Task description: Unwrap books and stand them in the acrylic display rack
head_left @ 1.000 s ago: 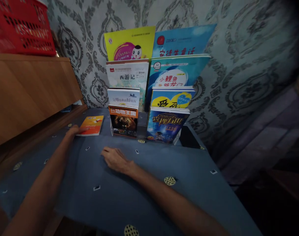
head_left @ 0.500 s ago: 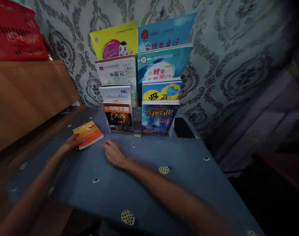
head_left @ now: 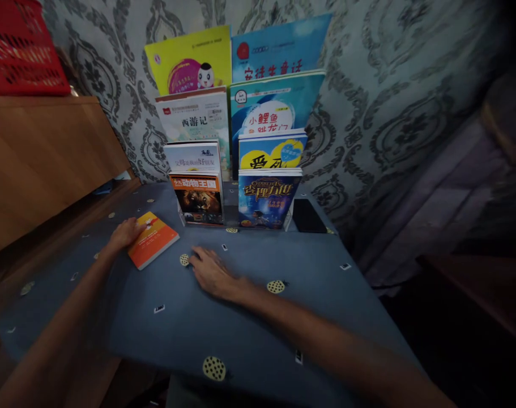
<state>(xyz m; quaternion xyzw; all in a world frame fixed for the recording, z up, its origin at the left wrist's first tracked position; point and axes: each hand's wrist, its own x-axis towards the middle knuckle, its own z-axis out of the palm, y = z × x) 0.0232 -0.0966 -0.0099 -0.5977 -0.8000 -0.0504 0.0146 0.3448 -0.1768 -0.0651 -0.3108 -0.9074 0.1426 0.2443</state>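
At the left, an orange-and-yellow paperback book (head_left: 156, 241) lies on the cloth-covered table (head_left: 181, 334). My left hand (head_left: 127, 231) grips the book's upper left edge, its fingertips over the cover; the thumb is hard to make out. My right hand (head_left: 210, 272) rests on the cloth to the right of the book, apart from it, holding nothing, with its fingers loosely bent and a little spread.
Behind the hands stands a clear tiered rack (head_left: 230, 218) with several books in two columns, a lion-cover book (head_left: 197, 201) at front left and a dark blue book (head_left: 268, 198) at front right. A black flat object (head_left: 308, 216) lies beside it. A red basket (head_left: 24, 56) sits on a wooden cabinet (head_left: 49, 164).
My left hand has shifted up along the book's edge, and the book has turned slightly, its lower corner nearer me. My right hand has moved right, away from the book. The view has shifted slightly.
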